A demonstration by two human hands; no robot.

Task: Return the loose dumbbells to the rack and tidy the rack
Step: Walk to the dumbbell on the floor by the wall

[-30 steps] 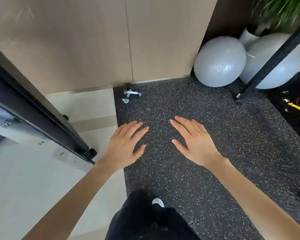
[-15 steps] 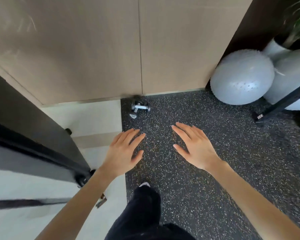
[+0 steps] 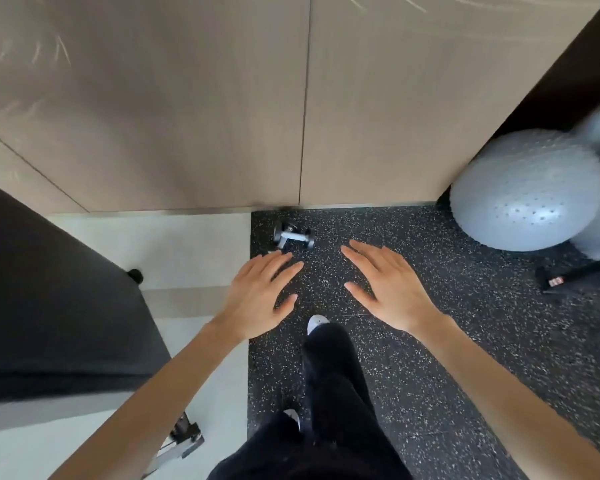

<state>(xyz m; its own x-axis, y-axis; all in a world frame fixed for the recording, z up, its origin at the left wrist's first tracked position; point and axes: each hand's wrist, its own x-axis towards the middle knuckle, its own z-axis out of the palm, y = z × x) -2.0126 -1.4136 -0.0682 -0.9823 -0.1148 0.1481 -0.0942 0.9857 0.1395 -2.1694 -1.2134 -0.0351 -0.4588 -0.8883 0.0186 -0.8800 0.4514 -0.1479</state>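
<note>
Both hands, the left hand [image 3: 260, 292] and right hand [image 3: 387, 285], spread empty, are nearing the dumbbell [image 3: 293, 237] by the wall; pickup is becoming possible.

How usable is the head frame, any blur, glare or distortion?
Head view: strong wide-angle bowing, wall panels splay outward; streaky glare on the panels near the top; soft overall, dumbbell recognisable but lacking fine detail; left hand and right hand slightly smeared at the fingertips; lighting even, shadows faint.
</note>
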